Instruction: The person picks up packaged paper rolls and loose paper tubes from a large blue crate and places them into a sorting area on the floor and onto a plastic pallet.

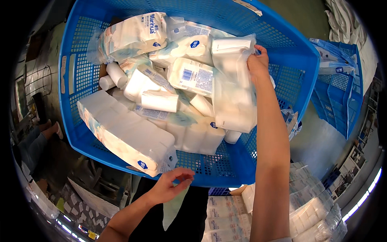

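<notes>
My right hand (259, 64) reaches over the basket's right part, its fingers closed on the edge of a clear plastic pack of white tissue rolls (236, 90). That pack lies on top of the heap at the right. In front of the basket's near rim is my left hand (173, 185), fingers curled toward the thumb. A pale green strip of plastic film (173, 211) hangs beneath it, seemingly from its grip. Closest to this hand is a long wrapped pack of white tissue (129, 131), slanting across the basket's near left side.
A large blue perforated plastic basket (288, 36) holds wrapped tissue packs (193, 76) and loose white rolls (159, 101). Another blue basket (336, 92) stands to the right. Stacked tissue packs (227, 213) rise at the lower right. A person's legs (36, 141) show at the left.
</notes>
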`<state>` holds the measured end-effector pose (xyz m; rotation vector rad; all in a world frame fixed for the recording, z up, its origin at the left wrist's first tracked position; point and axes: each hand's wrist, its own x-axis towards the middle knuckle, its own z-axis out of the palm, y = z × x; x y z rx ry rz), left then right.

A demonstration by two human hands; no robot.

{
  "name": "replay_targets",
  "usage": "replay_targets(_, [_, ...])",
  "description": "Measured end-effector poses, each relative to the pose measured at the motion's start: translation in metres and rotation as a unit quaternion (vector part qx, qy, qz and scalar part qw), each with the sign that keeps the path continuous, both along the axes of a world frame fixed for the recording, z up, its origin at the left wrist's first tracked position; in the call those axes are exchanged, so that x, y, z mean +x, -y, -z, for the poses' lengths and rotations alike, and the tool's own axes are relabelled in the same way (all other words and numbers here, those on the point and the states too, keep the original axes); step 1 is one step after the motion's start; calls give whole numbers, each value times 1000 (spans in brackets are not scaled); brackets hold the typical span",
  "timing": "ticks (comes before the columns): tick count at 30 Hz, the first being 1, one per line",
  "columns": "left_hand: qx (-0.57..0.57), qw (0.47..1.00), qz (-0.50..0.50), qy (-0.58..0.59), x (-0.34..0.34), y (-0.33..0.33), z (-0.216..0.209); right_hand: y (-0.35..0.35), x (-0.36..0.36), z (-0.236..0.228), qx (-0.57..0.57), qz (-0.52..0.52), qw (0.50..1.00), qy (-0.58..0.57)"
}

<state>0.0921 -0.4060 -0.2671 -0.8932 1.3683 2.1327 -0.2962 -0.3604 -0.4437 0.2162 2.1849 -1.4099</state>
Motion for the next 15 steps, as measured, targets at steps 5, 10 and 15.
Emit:
replay_targets(5, [-312,903,56,-290,-145,-14,18,-32,11,-51,19,39,999,23])
replay_targets(10, [-490,761,21,-424,-254,-1,55,-46,77,-34,44,-153,949,-272])
replay_targets(15, [-643,682,191,-292,-275,3,92,-37,111,-43,126,-187,903,-365])
